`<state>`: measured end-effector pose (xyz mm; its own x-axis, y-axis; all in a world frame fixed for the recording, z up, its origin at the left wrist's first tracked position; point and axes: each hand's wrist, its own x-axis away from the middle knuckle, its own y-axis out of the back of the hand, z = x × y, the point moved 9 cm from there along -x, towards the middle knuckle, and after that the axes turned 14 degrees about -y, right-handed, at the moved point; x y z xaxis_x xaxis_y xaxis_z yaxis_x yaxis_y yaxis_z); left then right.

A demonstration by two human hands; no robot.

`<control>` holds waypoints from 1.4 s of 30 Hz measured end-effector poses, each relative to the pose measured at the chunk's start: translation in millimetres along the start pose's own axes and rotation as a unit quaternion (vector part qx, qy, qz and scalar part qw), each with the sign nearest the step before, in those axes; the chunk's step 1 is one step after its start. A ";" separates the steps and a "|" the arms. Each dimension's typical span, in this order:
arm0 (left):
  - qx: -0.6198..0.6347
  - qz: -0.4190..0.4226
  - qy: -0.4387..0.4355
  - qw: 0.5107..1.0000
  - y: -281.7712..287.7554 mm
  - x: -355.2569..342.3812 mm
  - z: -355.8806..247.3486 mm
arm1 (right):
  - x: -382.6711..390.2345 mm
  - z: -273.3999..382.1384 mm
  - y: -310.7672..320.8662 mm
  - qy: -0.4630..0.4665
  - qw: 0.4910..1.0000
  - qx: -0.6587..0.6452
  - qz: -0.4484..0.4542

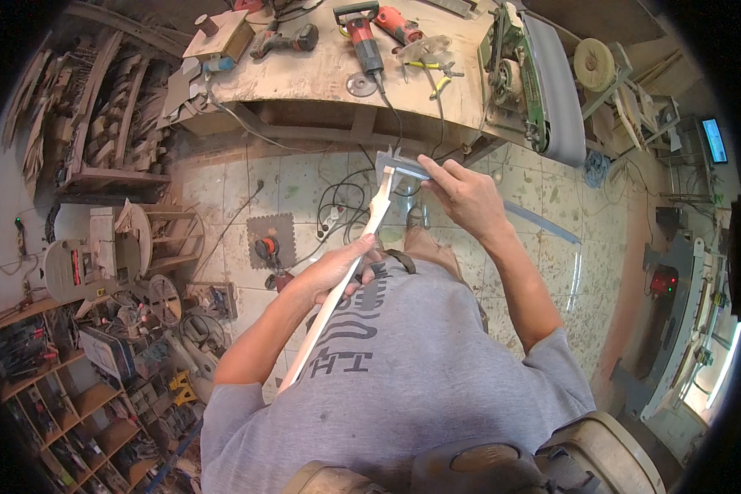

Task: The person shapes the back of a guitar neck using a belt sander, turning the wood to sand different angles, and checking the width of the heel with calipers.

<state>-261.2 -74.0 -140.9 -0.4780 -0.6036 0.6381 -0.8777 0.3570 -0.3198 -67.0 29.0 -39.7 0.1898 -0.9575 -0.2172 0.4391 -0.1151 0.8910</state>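
Observation:
A long, pale strip of wood [332, 302] slants up across my grey shirt, its upper end cut into a narrower, curved shape. My left hand [337, 267] is wrapped round its middle. In my right hand [466, 196] is a metal caliper [543, 222], gripped near its jaws. Those jaws sit at the tip of the wood, and whether both touch it I cannot tell. The caliper's long beam shows again beyond my right wrist, pointing down to the right. The part of it under my palm is hidden.
A workbench [305, 86] ahead carries a drill [285, 39], a red-and-black power tool [361, 41], pliers [440, 81] and a belt sander [552, 90]. Cables [337, 202] tangle on the tiled floor. Wood racks [111, 123] and tool shelves [82, 403] stand to the left.

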 end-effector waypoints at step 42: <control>0.048 0.009 0.090 0.995 -4.5 -15.4 20.7 | -6.1 -40.9 -42.9 -0.028 0.996 -0.018 0.078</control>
<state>-250.6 -81.1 -163.9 -0.4866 -0.4576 0.7442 -0.8728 0.2916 -0.3914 -51.1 50.6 -92.9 0.2095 -0.9763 -0.0544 0.4398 0.0444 0.8970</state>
